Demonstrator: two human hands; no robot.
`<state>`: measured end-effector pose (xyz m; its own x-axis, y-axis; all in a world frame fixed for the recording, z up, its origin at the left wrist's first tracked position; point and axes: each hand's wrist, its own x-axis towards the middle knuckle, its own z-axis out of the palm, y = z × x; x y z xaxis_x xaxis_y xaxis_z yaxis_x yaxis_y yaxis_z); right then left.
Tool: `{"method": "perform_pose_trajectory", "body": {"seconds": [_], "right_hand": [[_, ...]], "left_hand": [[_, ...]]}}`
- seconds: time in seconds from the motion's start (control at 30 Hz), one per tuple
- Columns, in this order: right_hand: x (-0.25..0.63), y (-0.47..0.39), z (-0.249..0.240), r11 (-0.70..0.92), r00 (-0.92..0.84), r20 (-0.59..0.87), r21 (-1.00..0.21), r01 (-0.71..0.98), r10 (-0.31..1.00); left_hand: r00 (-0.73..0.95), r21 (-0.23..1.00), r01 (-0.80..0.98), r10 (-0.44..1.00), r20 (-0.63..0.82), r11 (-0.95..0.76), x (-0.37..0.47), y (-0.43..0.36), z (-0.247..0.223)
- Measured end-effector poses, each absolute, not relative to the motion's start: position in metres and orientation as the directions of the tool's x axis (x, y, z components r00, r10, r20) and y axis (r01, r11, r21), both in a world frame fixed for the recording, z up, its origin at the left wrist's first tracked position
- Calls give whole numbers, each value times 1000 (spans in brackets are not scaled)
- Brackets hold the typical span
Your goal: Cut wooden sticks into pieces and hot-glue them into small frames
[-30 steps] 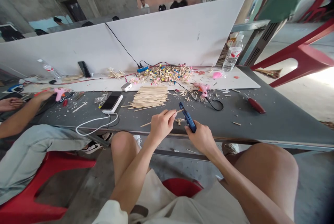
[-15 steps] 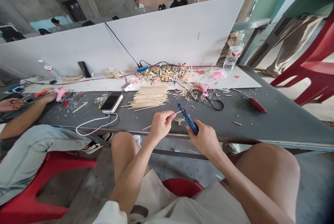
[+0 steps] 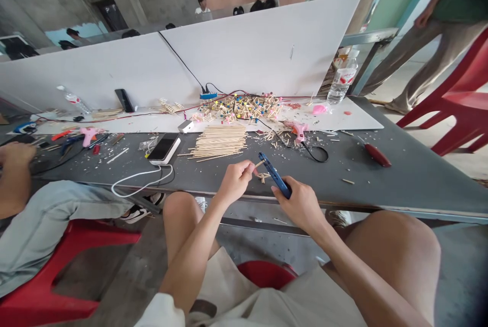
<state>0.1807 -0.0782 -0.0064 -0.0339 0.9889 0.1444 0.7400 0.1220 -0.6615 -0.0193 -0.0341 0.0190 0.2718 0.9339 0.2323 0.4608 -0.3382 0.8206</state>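
My left hand (image 3: 237,178) is closed in a pinch on a thin wooden stick (image 3: 260,164). The stick's tip meets the upper end of a long, narrow blue hand tool (image 3: 275,175); its exact kind is unclear. Wrapped around the tool's lower end is my right hand (image 3: 301,200). Both hands are just above the table's front edge. Behind them on the table lie a few short joined stick pieces (image 3: 263,178). Farther back is a row of long wooden sticks (image 3: 220,141).
A pile of sticks with coloured balls (image 3: 244,107) lies by the white partition (image 3: 259,47). Around it are a pink glue gun (image 3: 298,130), a power bank (image 3: 163,149) with a white cable, a red-handled tool (image 3: 377,155) and a water bottle (image 3: 343,78). A co-worker's hand (image 3: 17,154) is at left.
The stick end that stuck out behind my left hand is no longer visible. My hands have barely moved. The co-worker's hand at left has drawn back from another pink glue gun.
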Motion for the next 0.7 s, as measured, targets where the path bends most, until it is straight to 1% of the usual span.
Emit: {"method": "perform_pose_trajectory", "body": {"seconds": [0.13,0.23,0.37,0.5,0.7], "right_hand": [[180,-79,-4,76,-51,56,-722,688,997],[179,-80,-3,67,-37,57,-731,679,998],[177,-79,-2,69,-38,59,-733,677,998],[176,-79,-1,62,-32,56,-736,674,998],[175,-80,-1,56,-27,51,-746,663,998]], "left_hand": [[247,655,593,880,406,-469,-17,-34,16],[240,537,649,815,527,-538,-16,-35,13],[251,380,743,756,605,-551,-15,-36,10],[275,307,768,723,634,-562,-15,-38,9],[305,270,777,716,628,-568,-17,-38,8]]}}
